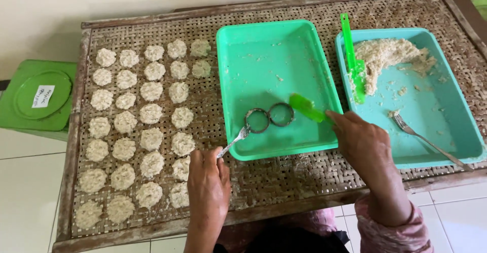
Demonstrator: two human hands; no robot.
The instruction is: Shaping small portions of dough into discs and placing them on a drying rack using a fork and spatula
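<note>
Head view: left hand (208, 179) holds spoon (234, 141); right hand (362, 141) holds green spatula (307, 108)

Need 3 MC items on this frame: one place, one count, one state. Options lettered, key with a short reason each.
1. Where does the fork lie?
A. in the blue tray
B. on the woven mat
C. on the green lid

2. How many metal rings lie in the green tray?
A. one
B. two
C. four

3. What does the right hand hold?
A. nothing
B. a patty
C. a green spatula

Key: 1 A, the fork lies on the blue tray's floor, handle over its near rim. 2 B, two rings lie side by side. 3 C, the fingers close on the spatula's handle, while the left hand holds a spoon.
</note>
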